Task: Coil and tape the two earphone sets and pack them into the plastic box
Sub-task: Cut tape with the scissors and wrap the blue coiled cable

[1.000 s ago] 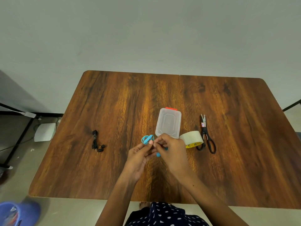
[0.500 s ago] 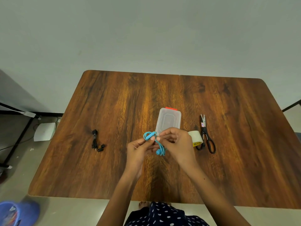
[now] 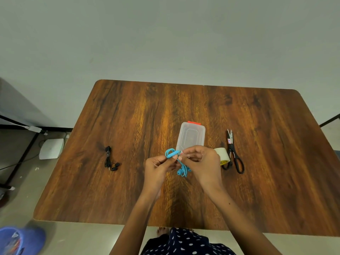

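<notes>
1. Together, the two hands held the blue earphones (image 3: pixel 177 162) above the wooden desk (image 3: pixel 139 115); the left hand (image 3: pixel 159 167) pinched the coiled loop, and the right hand (image 3: pixel 203 162) closed its fingertips on the cable beside it, earbuds dangling below.
2. Just behind the hands lay the clear plastic box (image 3: pixel 191 136) with its red clasp, lid on.
3. The black earphones (image 3: pixel 110 160) lay bundled well to the left.
4. A tape roll (image 3: pixel 223 156), partly hidden by the right hand, sat touching the black scissors (image 3: pixel 233 153).
</notes>
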Motion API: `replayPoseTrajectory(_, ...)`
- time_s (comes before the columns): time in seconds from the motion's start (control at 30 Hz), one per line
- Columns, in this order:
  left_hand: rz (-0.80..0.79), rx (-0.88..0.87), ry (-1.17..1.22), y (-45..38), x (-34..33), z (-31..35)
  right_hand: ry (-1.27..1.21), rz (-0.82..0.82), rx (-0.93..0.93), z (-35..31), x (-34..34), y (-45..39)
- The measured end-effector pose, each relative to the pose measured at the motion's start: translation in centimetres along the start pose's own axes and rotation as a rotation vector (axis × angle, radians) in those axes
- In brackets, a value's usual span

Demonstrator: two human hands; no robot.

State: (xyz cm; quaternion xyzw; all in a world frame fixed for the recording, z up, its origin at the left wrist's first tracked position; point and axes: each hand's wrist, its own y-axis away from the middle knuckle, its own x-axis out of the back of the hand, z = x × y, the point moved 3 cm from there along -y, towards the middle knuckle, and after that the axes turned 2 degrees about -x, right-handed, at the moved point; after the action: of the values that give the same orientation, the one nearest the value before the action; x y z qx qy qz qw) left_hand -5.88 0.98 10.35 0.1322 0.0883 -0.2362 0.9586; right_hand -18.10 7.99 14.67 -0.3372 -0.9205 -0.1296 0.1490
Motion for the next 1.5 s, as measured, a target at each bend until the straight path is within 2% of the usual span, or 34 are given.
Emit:
replayPoseTrajectory(0.17,-0.007,0.011,0.02,0.2,0.2,-0.2,0.025,0.014,-0.009,0.2,0.3,-0.4)
replayPoseTrajectory(0.33,-0.048,0.019,0.003,0.3,0.8,-0.2,-0.014,-0.148,-0.098,0.9,0.0,-1.0)
replayPoseTrajectory(0.43,-0.074,0.029,0.003,0.4,1.1,-0.3,-0.067,-0.256,-0.229,1.7,0.1,-1.5)
replayPoseTrajectory(0.6,-0.125,0.107,-0.031,0.5,1.5,-0.8,-0.128,-0.423,-0.34,2.0,-0.1,-1.8)
replayPoseTrajectory(0.87,-0.181,0.131,-0.071,0.4,1.1,-0.7,-0.117,-0.309,-0.247,2.2,0.5,-1.6)
replayPoseTrajectory(1.03,-0.209,0.154,-0.051,0.3,1.0,-0.8,-0.201,-0.388,-0.371,2.5,0.3,-1.5)
replayPoseTrajectory(1.23,-0.154,0.183,-0.001,0.2,1.3,-1.1,-0.356,-0.404,-0.518,2.9,-0.1,-1.1)
replayPoseTrajectory(1.5,-0.151,0.283,0.093,0.1,1.1,-1.3,-0.435,-0.377,-0.53,3.0,-0.7,-0.6)
